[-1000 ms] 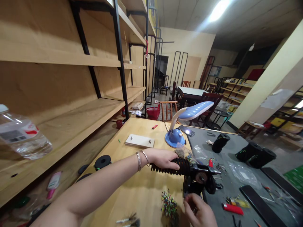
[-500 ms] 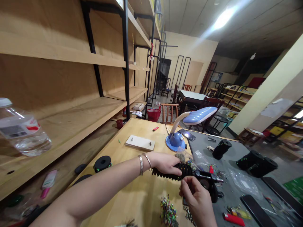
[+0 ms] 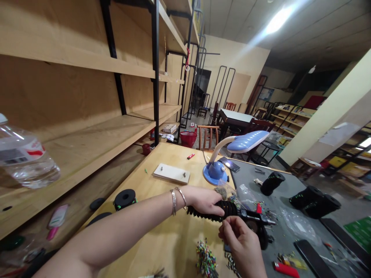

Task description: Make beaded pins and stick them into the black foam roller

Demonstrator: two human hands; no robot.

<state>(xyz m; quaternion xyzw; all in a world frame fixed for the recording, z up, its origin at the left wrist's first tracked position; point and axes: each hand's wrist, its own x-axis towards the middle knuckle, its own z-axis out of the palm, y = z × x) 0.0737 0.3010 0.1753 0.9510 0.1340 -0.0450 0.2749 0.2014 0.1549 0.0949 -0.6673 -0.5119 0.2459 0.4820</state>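
My left hand (image 3: 204, 200), with two silver bangles at the wrist, is closed over a black ridged cylinder (image 3: 228, 209) lying sideways above the desk. The cylinder joins a black metal fixture with a shaft (image 3: 257, 218) on its right. Just below the cylinder, my right hand (image 3: 240, 241) is closed, thumb and forefinger pinched together near the ridges. Whatever sits in that pinch is too small to make out. A heap of thin pins with coloured heads (image 3: 206, 260) lies on the wood left of my right hand. Small metal pieces (image 3: 231, 264) lie partly behind that hand.
A blue desk lamp (image 3: 216, 173) stands behind my hands, beside a phone (image 3: 230, 164) and a white plate with two bolts (image 3: 171, 173). Black rolls stand left (image 3: 125, 199) and right (image 3: 272, 183). A red lighter (image 3: 286, 269) lies front right. A wooden shelf (image 3: 127, 133) borders the left.
The view has shifted slightly. My left hand stays on the ridged cylinder, and my right hand keeps its pinch beside it with hardly any movement.
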